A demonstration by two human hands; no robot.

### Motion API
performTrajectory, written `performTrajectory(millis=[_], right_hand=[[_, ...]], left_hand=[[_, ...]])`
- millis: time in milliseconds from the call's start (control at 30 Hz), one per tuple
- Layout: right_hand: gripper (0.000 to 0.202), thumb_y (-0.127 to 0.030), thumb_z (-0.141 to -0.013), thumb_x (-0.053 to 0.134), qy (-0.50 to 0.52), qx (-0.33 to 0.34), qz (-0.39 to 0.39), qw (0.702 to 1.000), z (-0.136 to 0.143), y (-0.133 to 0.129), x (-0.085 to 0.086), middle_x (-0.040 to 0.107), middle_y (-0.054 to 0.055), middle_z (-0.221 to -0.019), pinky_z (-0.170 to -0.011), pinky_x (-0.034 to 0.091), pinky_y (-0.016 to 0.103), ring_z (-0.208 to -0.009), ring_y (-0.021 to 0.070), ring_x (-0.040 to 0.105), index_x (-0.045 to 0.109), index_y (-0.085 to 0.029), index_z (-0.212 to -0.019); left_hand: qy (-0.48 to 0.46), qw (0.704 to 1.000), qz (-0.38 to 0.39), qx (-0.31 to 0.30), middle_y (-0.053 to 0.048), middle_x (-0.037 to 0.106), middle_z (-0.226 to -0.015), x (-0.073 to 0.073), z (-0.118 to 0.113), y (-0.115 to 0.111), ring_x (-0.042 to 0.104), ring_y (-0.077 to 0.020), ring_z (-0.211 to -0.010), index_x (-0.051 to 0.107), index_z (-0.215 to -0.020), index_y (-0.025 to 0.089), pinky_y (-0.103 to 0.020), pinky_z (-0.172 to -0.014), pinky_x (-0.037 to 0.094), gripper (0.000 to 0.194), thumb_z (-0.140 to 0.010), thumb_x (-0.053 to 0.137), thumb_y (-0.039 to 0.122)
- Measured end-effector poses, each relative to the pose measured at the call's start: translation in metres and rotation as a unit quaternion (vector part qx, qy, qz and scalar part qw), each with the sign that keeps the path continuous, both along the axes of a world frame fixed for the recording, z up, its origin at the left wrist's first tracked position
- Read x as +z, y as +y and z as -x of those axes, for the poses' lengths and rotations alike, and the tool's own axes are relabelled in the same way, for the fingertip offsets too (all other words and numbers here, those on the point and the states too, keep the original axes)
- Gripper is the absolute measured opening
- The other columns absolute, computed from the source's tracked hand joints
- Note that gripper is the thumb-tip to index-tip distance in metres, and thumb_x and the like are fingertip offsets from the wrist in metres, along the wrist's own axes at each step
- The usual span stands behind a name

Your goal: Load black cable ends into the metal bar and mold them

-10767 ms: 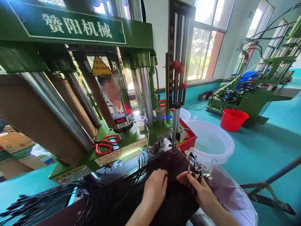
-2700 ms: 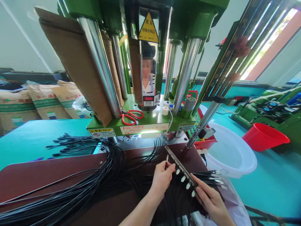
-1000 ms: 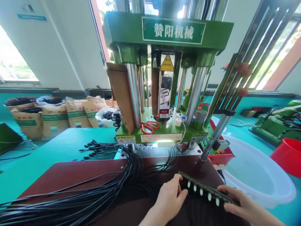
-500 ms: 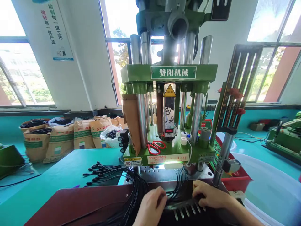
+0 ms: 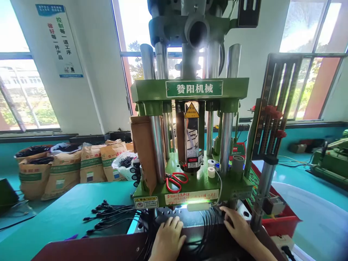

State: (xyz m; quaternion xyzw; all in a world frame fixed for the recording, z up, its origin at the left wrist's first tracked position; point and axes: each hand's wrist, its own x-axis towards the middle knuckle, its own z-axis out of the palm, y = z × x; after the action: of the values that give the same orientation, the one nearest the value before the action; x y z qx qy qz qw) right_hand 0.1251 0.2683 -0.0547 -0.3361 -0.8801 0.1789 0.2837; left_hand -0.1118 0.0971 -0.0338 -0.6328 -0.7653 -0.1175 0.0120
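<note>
In the head view, my left hand [image 5: 169, 235] rests palm down at the front edge of the metal plate [image 5: 187, 216], its fingers stretched out and thumb apart. My right hand [image 5: 237, 225] is at the plate's right side, with thumb and forefinger spread and nothing visible between them. Several thin black cables [image 5: 208, 221] run between the two hands from under the green press [image 5: 152, 90]. More black cables with small connector ends [image 5: 104, 208] lie left of the press. Red-handled scissors [image 5: 176, 182] lie on the press's lower green block.
The dark red board [image 5: 89, 249] spans the front, beside a teal table [image 5: 103, 195]. Full sacks [image 5: 63, 165] stand at the back left. A red tray [image 5: 284, 224], a slotted upright panel [image 5: 277, 105] and a large pale tub [image 5: 315, 217] are on the right.
The view has shifted. My left hand has flattened out near the plate. My right hand has moved up to the plate's right side and spread its fingers. The pronged metal bar has left the view.
</note>
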Motion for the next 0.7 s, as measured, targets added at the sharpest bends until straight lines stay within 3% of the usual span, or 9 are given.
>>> performTrajectory(millis=[167, 500, 700], right_hand=[[0.044, -0.012, -0.071, 0.040, -0.004, -0.002, -0.021, 1.000, 0.001, -0.007, 0.000, 0.060, 0.006, -0.083, -0.083, 0.042, 0.039, -0.084, 0.0219, 0.056, 0.051, -0.016, -0.114], [0.047, -0.009, -0.070, 0.041, -0.032, 0.006, -0.017, 0.999, 0.001, -0.011, 0.007, 0.058, 0.009, -0.085, -0.085, 0.040, 0.040, -0.085, 0.0228, 0.053, 0.050, -0.010, -0.116], [0.048, -0.010, -0.068, 0.041, -0.030, 0.003, -0.014, 0.999, 0.001, -0.010, 0.007, 0.057, 0.005, -0.082, -0.081, 0.042, 0.038, -0.083, 0.0218, 0.053, 0.050, -0.015, -0.115]], left_hand=[[0.002, 1.000, 0.028, 0.002, 0.000, 0.050, -0.128, 0.003, 0.000, -0.002, 0.042, -0.0233, -0.118, 0.052, -0.111, 0.029, -0.042, -0.094, 0.036, 0.033, -0.082, 0.039, 0.032], [0.004, 1.000, 0.023, -0.010, 0.000, 0.052, -0.125, 0.013, -0.004, -0.007, 0.044, -0.0225, -0.115, 0.054, -0.108, 0.028, -0.039, -0.092, 0.037, 0.029, -0.082, 0.040, 0.029], [0.004, 1.000, 0.003, -0.012, 0.000, 0.054, -0.121, 0.013, -0.004, -0.008, 0.047, -0.0221, -0.111, 0.054, -0.103, 0.027, -0.039, -0.089, 0.038, 0.025, -0.082, 0.042, 0.028]])
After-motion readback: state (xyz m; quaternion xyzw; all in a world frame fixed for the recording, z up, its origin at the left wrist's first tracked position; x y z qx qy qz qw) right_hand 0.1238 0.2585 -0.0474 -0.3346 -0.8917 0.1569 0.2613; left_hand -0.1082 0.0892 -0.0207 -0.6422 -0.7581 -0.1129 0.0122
